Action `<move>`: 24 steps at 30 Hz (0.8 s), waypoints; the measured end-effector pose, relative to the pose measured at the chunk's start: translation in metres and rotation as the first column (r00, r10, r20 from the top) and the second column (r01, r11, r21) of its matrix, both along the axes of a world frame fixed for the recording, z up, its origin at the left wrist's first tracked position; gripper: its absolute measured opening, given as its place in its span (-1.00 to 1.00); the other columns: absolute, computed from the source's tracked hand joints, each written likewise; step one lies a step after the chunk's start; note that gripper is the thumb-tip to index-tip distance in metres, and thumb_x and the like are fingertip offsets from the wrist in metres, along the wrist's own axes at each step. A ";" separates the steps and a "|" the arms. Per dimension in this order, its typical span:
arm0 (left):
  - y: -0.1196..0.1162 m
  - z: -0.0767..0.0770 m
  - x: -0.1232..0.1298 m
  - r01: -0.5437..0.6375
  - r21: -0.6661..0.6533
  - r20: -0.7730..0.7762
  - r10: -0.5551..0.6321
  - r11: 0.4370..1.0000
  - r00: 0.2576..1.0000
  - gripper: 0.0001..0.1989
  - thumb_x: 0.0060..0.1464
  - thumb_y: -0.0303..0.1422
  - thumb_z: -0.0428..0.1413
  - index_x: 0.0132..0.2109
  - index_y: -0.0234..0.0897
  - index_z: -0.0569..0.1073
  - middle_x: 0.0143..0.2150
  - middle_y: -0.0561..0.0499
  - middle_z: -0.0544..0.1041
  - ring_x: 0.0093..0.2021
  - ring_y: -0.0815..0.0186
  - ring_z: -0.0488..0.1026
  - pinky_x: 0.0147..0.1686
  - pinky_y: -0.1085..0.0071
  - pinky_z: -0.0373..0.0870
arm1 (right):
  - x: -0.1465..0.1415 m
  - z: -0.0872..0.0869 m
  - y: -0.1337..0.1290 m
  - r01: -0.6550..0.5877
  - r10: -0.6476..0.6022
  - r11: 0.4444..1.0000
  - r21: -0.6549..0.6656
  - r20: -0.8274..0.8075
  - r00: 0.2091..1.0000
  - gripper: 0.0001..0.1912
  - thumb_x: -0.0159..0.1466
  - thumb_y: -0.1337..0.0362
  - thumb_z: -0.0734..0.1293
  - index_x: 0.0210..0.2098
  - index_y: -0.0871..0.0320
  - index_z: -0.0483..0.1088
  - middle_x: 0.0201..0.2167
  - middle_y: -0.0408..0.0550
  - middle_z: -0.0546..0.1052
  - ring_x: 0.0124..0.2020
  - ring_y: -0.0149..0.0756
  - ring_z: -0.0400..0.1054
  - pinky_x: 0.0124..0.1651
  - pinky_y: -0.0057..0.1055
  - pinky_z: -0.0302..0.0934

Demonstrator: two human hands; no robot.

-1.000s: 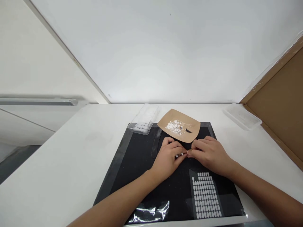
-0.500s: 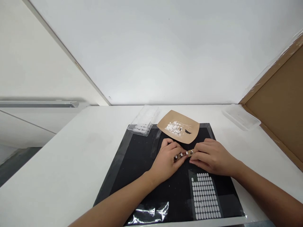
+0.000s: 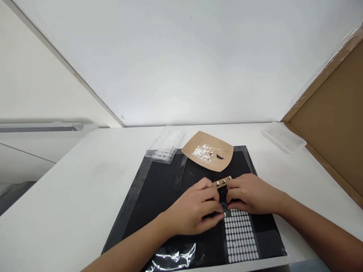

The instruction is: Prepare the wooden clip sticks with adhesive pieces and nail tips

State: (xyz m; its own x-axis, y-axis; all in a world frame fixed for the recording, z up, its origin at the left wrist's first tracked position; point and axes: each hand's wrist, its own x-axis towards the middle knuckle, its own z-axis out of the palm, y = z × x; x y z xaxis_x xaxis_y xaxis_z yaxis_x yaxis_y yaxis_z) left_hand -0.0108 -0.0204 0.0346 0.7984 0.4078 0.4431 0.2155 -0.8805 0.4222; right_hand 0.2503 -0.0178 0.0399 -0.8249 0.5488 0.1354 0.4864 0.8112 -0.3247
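Observation:
My left hand (image 3: 195, 207) is closed, its thumb and fingertips pinched at a small white oval sticker (image 3: 225, 214) at the top left corner of a sticker sheet (image 3: 230, 241). Most of that sheet carries rows of white ovals. Curled beside it, my right hand (image 3: 251, 194) has its lower fingertips at the sheet's top edge; what they grip is hidden. Just above both hands lies a narrow brown strip (image 3: 220, 184) bearing several small dark pieces with white tops. The right index finger is close to the strip; contact is unclear.
A black mat (image 3: 153, 211) lies on the white table (image 3: 70, 196). Behind the hands sits a brown tray (image 3: 190, 149) with small white bits and a dark sliver. To its left are a clear box (image 3: 166, 143) and a dark file-like strip (image 3: 180, 175); another clear container (image 3: 283, 138) stands back right.
My left hand has left the brown strip and come down to the sticker sheet's corner. My right hand has also shifted off the strip, which now rests on the mat. The view has shifted slightly.

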 end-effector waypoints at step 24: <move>-0.013 -0.012 0.014 -0.038 0.190 -0.194 0.075 0.981 0.978 -0.85 0.34 -0.28 0.24 -0.24 -0.20 0.57 -0.30 0.05 0.55 -0.17 0.23 0.41 -0.06 0.23 0.40 | -0.002 0.001 -0.004 -0.033 0.032 0.996 -0.085 -0.004 0.999 -0.92 0.38 0.26 0.47 -0.28 0.08 0.55 -0.36 -0.23 0.59 -0.28 -0.35 0.46 -0.26 -0.39 0.16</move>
